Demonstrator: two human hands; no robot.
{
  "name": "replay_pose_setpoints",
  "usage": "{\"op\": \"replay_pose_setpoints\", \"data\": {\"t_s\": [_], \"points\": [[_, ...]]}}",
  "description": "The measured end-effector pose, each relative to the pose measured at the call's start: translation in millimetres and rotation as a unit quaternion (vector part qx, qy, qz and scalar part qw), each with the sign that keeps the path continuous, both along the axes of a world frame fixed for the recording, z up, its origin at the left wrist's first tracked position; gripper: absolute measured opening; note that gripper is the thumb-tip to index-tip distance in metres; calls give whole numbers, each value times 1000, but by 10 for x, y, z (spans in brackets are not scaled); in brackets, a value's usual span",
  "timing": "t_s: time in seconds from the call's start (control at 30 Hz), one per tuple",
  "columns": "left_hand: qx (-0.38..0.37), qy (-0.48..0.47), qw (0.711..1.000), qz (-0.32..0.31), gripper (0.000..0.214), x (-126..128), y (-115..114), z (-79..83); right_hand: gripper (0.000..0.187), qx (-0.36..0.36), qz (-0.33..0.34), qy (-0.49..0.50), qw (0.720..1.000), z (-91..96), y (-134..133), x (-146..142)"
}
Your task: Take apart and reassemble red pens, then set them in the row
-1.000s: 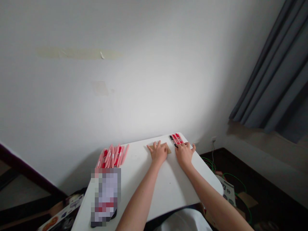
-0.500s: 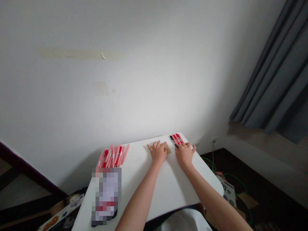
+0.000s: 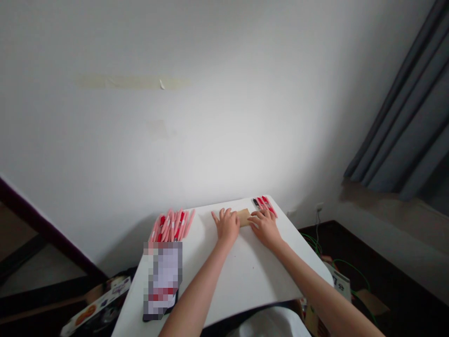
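The right hand [image 3: 265, 229] had shifted from the near end of the row of pens [image 3: 267, 204] to the right edge of the brown card [image 3: 244, 216], so the work seemed to have turned to the card itself. The card lay on the table [image 3: 242, 281], left of the row and slightly nearer the person. Its left part was under the left hand [image 3: 228, 228], farther left of the row, with outer fingers splayed. The right fingers were bent, tips at the card's edge (whether either hand pinched it, I couldn't tell).
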State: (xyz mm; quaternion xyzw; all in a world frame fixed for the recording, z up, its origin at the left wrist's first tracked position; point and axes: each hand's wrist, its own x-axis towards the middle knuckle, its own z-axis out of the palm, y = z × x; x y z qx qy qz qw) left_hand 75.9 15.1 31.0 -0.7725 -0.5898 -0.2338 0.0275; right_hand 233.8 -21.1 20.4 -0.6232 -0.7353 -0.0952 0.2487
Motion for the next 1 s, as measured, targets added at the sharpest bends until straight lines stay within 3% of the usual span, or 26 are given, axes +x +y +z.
{"op": "replay_pose_setpoints", "data": {"t_s": [0.4,1.0], "points": [[20,20,999,29,27,-528,-159,-104,23,-52,40,-16,998,72,78,-258],[2,-1,994,113,41,-701,-56,-210,35,-71,6,0,997,-68,334,-627]]}}
